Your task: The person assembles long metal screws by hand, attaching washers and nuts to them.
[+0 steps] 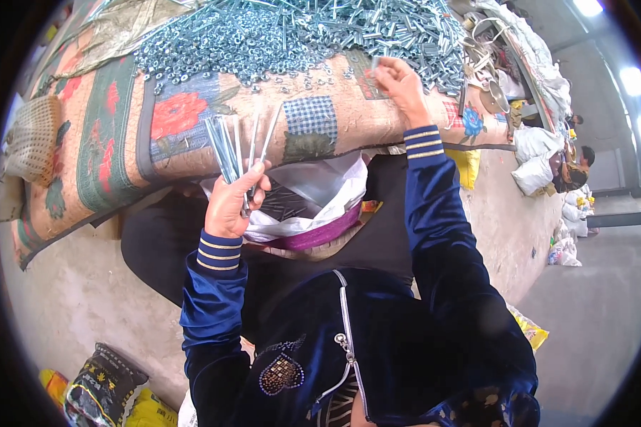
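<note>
My left hand (pixel 236 199) is closed around a fanned bundle of long, shiny metal rods (pixel 224 151), which point up and away from me. Higher and to the right, my right hand (pixel 404 87) pinches a small, blurred metal piece (pixel 374 64) at its fingertips. It is beside a heap of short metal tubes (pixel 424 43). A pile of metal nuts (pixel 228 53) spreads to the left of the tubes. Below my hands, a white sack (pixel 345 203) with a purple band gapes between my legs, with dark rod-like pieces (pixel 285 205) inside.
A patterned quilted cover (pixel 377 124) lies over the work surface. At its left stands a perforated beige basket (pixel 35 139). Straps and loose parts (pixel 488 64) crowd the right end. White sacks (pixel 538 160) sit on the floor, with people (pixel 584 158) beyond. A black bag (pixel 103 384) lies lower left.
</note>
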The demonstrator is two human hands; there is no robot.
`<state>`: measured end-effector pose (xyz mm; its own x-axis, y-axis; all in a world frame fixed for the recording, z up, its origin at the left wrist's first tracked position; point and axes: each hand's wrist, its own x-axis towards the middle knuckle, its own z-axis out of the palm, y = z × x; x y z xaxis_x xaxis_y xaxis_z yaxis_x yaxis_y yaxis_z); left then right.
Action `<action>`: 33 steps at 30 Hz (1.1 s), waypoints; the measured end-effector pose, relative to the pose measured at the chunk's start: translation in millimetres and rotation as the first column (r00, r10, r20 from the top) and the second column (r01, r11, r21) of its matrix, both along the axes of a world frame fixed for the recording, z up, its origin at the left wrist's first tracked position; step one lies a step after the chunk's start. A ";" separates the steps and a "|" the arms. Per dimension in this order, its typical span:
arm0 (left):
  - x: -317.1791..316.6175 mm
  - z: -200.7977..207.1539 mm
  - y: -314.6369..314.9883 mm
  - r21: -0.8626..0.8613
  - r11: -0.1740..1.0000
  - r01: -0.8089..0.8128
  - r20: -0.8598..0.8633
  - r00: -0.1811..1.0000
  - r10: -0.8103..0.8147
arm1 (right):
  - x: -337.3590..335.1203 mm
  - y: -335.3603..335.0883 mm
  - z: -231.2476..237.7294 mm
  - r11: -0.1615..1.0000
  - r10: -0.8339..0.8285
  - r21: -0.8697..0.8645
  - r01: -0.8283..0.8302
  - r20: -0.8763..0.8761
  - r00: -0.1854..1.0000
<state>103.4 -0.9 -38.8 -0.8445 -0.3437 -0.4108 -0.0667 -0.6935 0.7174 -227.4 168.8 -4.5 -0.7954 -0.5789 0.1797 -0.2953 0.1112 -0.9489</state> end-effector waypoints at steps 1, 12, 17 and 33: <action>0.7 1.2 1.0 -0.004 1.000 0.025 0.000 1.000 -0.025 | 22.4 -7.1 6.6 0.988 0.139 -0.077 -0.131 0.108 0.984; 0.3 17.2 3.7 -0.065 0.983 0.169 -0.002 0.986 -0.169 | 100.6 -33.1 14.5 0.938 0.344 -0.245 -0.246 0.570 0.746; 3.0 18.0 3.1 -0.091 0.976 0.197 -0.006 0.980 -0.199 | 119.5 -36.7 26.8 0.934 0.356 -0.190 -0.302 0.470 0.807; 4.8 4.6 -0.4 0.048 0.993 -0.107 -0.067 0.992 0.110 | 80.7 -52.3 13.7 0.990 0.077 0.118 -0.070 -0.056 0.995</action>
<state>108.1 -1.3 -34.2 -0.8304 -0.4175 -0.3691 0.0598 -0.7253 0.6859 -146.7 116.5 9.2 -0.7397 -0.6551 0.1538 -0.3626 0.1955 -0.9112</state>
